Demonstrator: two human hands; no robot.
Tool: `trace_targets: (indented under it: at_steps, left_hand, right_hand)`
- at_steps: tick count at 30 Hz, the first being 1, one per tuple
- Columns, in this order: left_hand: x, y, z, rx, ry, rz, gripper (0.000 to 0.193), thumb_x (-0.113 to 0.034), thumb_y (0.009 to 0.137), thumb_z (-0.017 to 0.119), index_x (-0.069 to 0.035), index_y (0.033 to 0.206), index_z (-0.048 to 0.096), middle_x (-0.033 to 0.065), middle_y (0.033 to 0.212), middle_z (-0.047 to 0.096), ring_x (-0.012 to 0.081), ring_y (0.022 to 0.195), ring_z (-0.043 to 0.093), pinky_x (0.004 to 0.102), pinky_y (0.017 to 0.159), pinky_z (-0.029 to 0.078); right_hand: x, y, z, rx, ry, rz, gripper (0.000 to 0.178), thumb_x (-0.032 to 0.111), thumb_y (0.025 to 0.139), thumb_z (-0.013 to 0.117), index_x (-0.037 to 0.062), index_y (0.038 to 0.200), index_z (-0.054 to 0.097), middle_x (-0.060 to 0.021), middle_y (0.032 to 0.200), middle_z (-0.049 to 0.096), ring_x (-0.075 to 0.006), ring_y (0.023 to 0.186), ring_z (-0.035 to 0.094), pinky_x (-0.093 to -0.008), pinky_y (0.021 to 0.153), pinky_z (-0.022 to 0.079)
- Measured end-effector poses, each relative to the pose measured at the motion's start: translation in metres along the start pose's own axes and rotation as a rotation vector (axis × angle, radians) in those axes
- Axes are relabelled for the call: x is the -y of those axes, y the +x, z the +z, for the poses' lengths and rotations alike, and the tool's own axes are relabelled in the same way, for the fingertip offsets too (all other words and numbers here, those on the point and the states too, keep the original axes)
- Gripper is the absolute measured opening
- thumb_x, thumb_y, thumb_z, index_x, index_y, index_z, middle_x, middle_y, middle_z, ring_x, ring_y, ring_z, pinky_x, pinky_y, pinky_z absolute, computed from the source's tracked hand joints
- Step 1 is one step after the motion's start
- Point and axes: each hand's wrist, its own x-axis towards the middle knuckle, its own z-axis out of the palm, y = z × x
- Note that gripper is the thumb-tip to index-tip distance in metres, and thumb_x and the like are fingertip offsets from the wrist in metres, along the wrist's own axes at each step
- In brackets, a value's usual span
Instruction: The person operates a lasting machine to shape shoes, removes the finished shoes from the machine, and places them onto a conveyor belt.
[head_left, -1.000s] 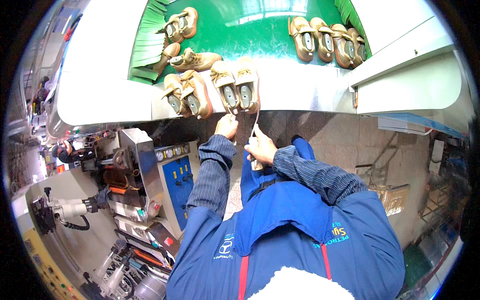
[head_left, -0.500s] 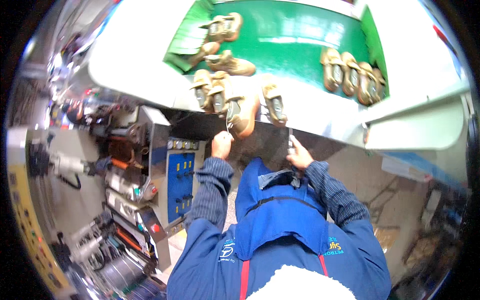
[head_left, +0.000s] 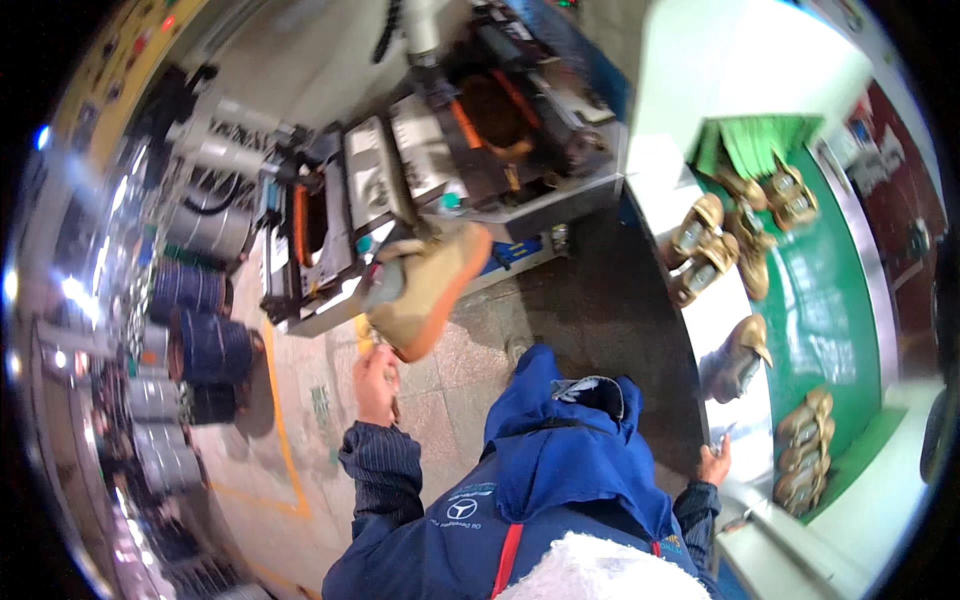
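Note:
My left hand (head_left: pixel 377 385) is closed at the lower end of a tan shoe (head_left: pixel 435 285) with an orange-brown sole, holding it up in the air beside the machine. Something thin and pale shows between the fingers and the shoe; its exact form is unclear. My right hand (head_left: pixel 714 464) is low at the right by the edge of the white ledge (head_left: pixel 745 420), closed on a thin, metallic-looking tool (head_left: pixel 728 432). Just beyond that hand, a single tan shoe (head_left: pixel 738 362) lies on the ledge.
A machine (head_left: pixel 490 120) with dark openings and orange strips stands ahead. More tan shoes (head_left: pixel 703 250) lie on the ledge and the green conveyor belt (head_left: pixel 830 290), with a row of shoes (head_left: pixel 804 450) at its near end. Dark and grey rolls (head_left: pixel 210 345) stand at left.
My body has turned left, bringing the machine in front and the conveyor to my right. My left hand has carried the shoe off the ledge toward the machine; my right hand stays near the ledge.

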Motion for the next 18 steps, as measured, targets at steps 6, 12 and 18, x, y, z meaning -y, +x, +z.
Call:
trace_targets:
  at_steps: [6, 12, 18]
  left_hand:
    - [-0.034, 0.118, -0.077, -0.37, -0.048, 0.025, 0.031, -0.026, 0.099, 0.051, -0.01, 0.072, 0.051, -0.0007, 0.063, 0.046, 0.0098, 0.05, 0.044, 0.0269, 0.045, 0.032]
    - [-0.043, 0.273, -0.141, -0.492, -0.143, -0.041, 0.029, -0.023, 0.095, 0.053, -0.012, 0.069, 0.052, -0.0016, 0.062, 0.044, 0.0102, 0.049, 0.041, 0.0284, 0.043, 0.026]
    - [-0.014, 0.449, -0.171, -0.449, 0.106, -0.053, 0.036, -0.036, 0.097, 0.055, -0.011, 0.07, 0.056, 0.0022, 0.062, 0.049, 0.0135, 0.051, 0.045, 0.0312, 0.046, 0.031]
  right_hand:
    - [0.142, 0.04, -0.009, -0.196, 0.195, -0.202, 0.066, -0.006, 0.083, 0.064, -0.0008, 0.146, 0.047, 0.0005, 0.083, 0.057, -0.0074, 0.063, 0.046, -0.0248, 0.055, 0.04]
    - [0.357, -0.052, 0.014, -0.168, 0.288, -0.204, 0.066, -0.008, 0.088, 0.062, 0.0039, 0.15, 0.044, 0.0026, 0.089, 0.055, -0.0046, 0.069, 0.045, -0.0211, 0.058, 0.037]
    - [0.491, -0.092, 0.063, -0.059, 0.171, -0.421, 0.064, -0.009, 0.088, 0.056, 0.0001, 0.149, 0.044, 0.0072, 0.064, 0.043, -0.0025, 0.05, 0.036, -0.019, 0.044, 0.029]
